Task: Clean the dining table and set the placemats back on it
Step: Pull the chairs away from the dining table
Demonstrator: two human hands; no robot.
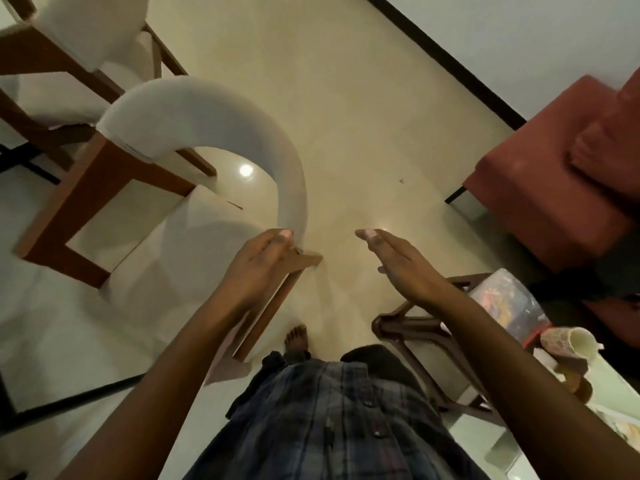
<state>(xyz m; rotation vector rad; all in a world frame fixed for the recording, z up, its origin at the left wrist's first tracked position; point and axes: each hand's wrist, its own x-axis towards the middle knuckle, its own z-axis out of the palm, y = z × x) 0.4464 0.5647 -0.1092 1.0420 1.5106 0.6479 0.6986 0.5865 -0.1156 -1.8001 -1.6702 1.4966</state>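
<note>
**Left hand on chair, right hand free; counter mostly cut off**

- Left hand (263, 268): curled over the end of the chair (207, 123), where the curved white backrest meets the wooden frame. One fingertip lies on the white padding. The other fingers are hidden behind the hand, and the frame is motion-blurred.
- Right hand (398, 261): flat, fingers straight and pressed together, seen edge-on. It holds nothing and hangs in the air over the floor (346, 98).
- Glass counter (519, 441): only a sliver shows in the bottom-right corner, cut by the frame edge and partly covered by the right forearm. On it a mug (571, 344) lies on its side. A clear plastic bag (509, 303) sits beside the mug, contents unreadable. The pale flat items at the far edge are too blurred to identify.
- Dark wooden frame (408, 327) under the right arm: can't tell what it belongs to.
- Second chair (69, 39), top-left, cropped.
- Red sofa (554, 188), right, cropped.
- One bare foot (296, 337) is visible; the checked shirt hides the rest.
</note>
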